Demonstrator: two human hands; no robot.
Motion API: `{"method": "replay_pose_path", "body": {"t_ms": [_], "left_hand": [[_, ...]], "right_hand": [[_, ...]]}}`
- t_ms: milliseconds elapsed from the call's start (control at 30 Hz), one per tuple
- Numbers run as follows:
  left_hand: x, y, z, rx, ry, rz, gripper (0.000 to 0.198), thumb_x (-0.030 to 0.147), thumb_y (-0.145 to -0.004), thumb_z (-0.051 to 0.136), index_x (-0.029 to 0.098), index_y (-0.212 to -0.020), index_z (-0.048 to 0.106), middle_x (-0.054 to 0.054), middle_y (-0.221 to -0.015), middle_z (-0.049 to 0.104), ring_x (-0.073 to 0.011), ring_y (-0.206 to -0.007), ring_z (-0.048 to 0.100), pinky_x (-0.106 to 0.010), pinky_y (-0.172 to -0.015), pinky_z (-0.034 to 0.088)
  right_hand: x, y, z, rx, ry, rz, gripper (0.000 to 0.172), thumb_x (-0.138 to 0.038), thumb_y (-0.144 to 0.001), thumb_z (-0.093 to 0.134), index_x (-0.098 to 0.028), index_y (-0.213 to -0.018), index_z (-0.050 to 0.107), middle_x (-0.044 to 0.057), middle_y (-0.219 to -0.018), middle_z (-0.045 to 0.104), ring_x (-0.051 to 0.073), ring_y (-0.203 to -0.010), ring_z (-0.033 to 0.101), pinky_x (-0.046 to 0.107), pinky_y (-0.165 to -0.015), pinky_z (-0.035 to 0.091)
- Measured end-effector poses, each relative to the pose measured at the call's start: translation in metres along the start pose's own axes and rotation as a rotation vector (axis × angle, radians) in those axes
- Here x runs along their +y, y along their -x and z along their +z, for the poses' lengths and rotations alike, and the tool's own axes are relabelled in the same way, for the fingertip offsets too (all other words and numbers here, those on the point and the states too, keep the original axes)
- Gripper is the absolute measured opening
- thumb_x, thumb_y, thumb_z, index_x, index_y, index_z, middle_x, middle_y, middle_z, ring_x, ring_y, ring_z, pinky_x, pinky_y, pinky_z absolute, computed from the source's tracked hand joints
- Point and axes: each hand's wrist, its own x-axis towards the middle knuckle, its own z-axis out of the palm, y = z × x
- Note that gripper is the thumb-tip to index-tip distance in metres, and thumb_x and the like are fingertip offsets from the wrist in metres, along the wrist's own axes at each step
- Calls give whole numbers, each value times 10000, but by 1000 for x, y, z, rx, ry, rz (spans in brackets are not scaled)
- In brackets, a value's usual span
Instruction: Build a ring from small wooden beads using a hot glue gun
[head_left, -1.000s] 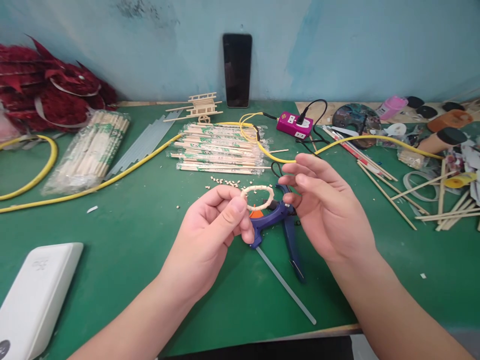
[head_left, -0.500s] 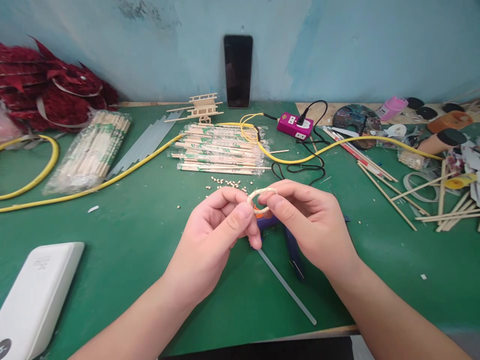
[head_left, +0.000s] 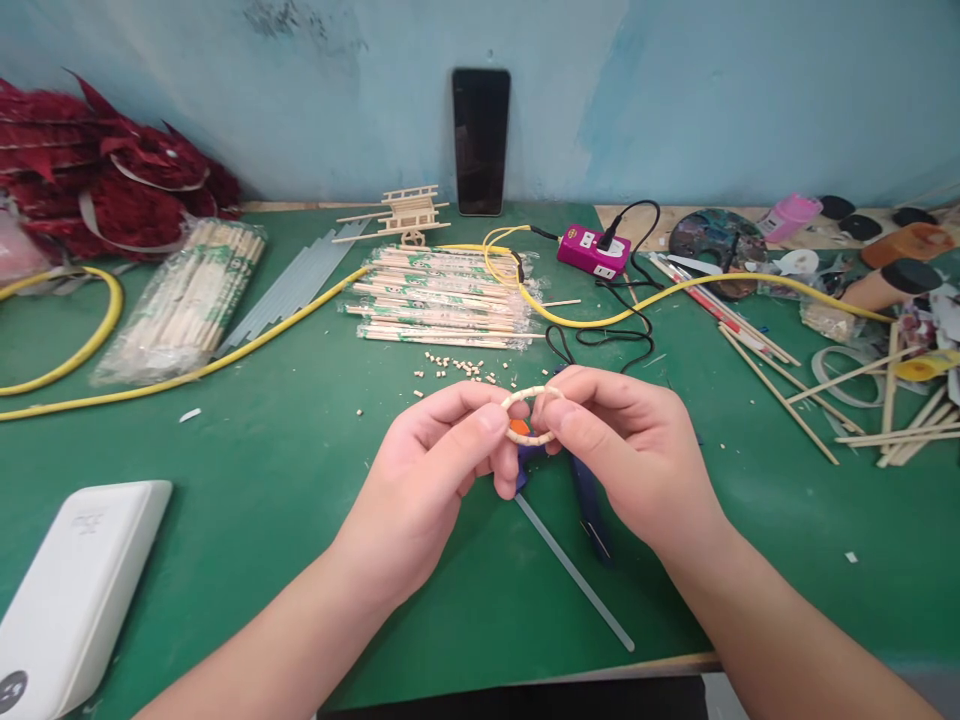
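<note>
Between my two hands is a small pale ring (head_left: 528, 439) made of short wooden pieces. My left hand (head_left: 442, 470) pinches its left side between thumb and fingers, and my right hand (head_left: 626, 450) pinches its right side. Below and behind the hands lies a dark blue glue gun (head_left: 589, 510) with an orange part (head_left: 520, 428), mostly covered by the fingers. A translucent glue stick (head_left: 577, 575) extends from it toward the table's front edge. Small cut wooden bits (head_left: 457, 368) are scattered just beyond my hands.
Wrapped chopsticks (head_left: 442, 300), a small wooden cart model (head_left: 411, 215), a purple power strip (head_left: 592, 250) and an upright phone (head_left: 481, 142) stand farther back. A yellow cable (head_left: 277, 325) crosses the table. A white power bank (head_left: 82, 590) lies left; loose sticks (head_left: 900, 432) lie right.
The ring has tilted so that its opening shows more fully, and both hands have shifted slightly to the right and down with it. Both still pinch it.
</note>
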Motion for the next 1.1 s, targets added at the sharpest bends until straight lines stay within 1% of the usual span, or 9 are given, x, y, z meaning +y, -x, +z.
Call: {"method": "replay_pose_path", "body": {"t_ms": [133, 233, 333, 433, 533, 667, 800, 933, 1100], "left_hand": [[-1, 1, -1, 15, -22, 7, 214, 371, -1024, 803, 186, -916, 804, 5, -674, 669, -110, -642, 604, -224, -674, 515], [-2, 3, -2, 27, -54, 25, 204, 371, -1033, 800, 199, -921, 798, 13, -667, 660, -110, -654, 609, -224, -677, 510], [-4, 5, -4, 48, -92, 63, 175, 381, -1025, 824, 225, -949, 798, 23, -671, 662, -111, -673, 619, -224, -690, 519], [-5, 6, -5, 76, -143, 93, 148, 387, -1005, 858, 250, -986, 806, 27, -701, 684, -111, -683, 637, -220, -695, 541], [-4, 7, -3, 105, -210, 135, 118, 355, -986, 880, 255, -988, 817, 33, -725, 694, -100, -680, 646, -198, -672, 555], [-2, 7, 3, 140, -353, 238, 48, 232, -983, 842, 243, -953, 806, 44, -720, 705, -85, -665, 652, -162, -640, 567], [-7, 7, 5, 178, -588, 416, 69, 172, -980, 790, 240, -986, 800, 43, -795, 761, -96, -679, 693, -183, -638, 603], [-15, 7, 2, 211, -801, 605, 113, 139, -991, 776, 236, -1044, 804, 40, -928, 835, -95, -815, 761, -180, -770, 630], [-17, 7, 0, 238, -1004, 796, 117, 113, -991, 787, 203, -1064, 804, 55, -908, 849, -54, -785, 763, -134, -792, 592]], "right_hand": [[0, 3, 1, -15, 31, -33, 224, -241, -1003, 753, -220, -779, 755, 10, -766, 704, 157, -699, 657, 292, -641, 567], [4, 5, 3, 70, 114, -114, 65, -224, -1006, 767, -250, -949, 787, 22, -933, 755, 176, -794, 702, 320, -707, 596], [9, 6, 5, 214, 240, -273, 230, -177, -970, 797, -293, -1165, 763, 43, -1133, 732, 211, -925, 703, 379, -816, 609], [10, 6, 5, 252, 347, -391, 146, -157, -976, 792, -285, -1040, 764, 43, -1043, 699, 215, -909, 662, 391, -791, 558], [7, 7, 5, 148, 313, -344, 126, -186, -1001, 800, -270, -911, 777, 32, -931, 713, 198, -864, 664, 364, -719, 529], [4, 6, 5, 49, 142, -219, 111, -182, -997, 804, -264, -923, 812, 20, -941, 746, 178, -856, 703, 315, -681, 568], [4, 4, 4, 27, 85, -191, 149, -118, -984, 780, -256, -940, 815, -12, -939, 755, 130, -833, 710, 250, -681, 586], [6, 3, 2, 27, 68, -185, 140, -117, -981, 785, -251, -945, 810, -24, -953, 751, 109, -829, 702, 223, -683, 584], [7, 4, 1, 19, 62, -168, 133, -118, -981, 783, -242, -938, 801, -29, -950, 740, 100, -828, 689, 207, -686, 576]]}}
